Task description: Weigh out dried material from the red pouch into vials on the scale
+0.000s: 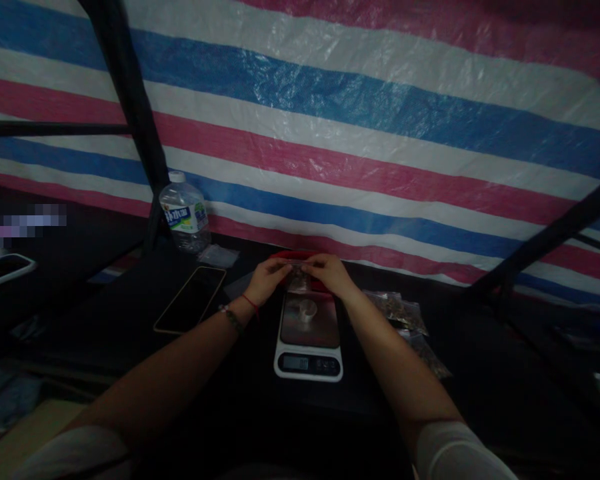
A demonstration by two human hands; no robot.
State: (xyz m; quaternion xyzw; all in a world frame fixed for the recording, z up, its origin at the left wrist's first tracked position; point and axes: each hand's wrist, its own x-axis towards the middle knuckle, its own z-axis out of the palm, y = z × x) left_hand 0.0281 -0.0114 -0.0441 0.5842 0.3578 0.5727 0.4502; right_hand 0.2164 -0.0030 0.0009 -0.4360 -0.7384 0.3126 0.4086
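Between my left hand [267, 279] and my right hand [330, 272] is a small clear plastic bag [298, 279], its lower part filled with something brownish. The fingers of both hands pinch its top edge. Behind the bag shows the red rim of a container [293, 254], mostly hidden by my hands. Just below the bag stands a white digital scale [308, 363] with a metal plate. On that plate rests a small clear cup [307, 311]. To the right of my right forearm lie several filled clear bags [397, 310].
A phone [191, 300] lies left of my left hand. Behind it stand a large clear bottle [184, 217] and a stack of empty-looking plastic bags [219, 255]. Striped plastic sheeting [355, 140] rises behind the dark table, with dark frame poles [130, 87] at the sides.
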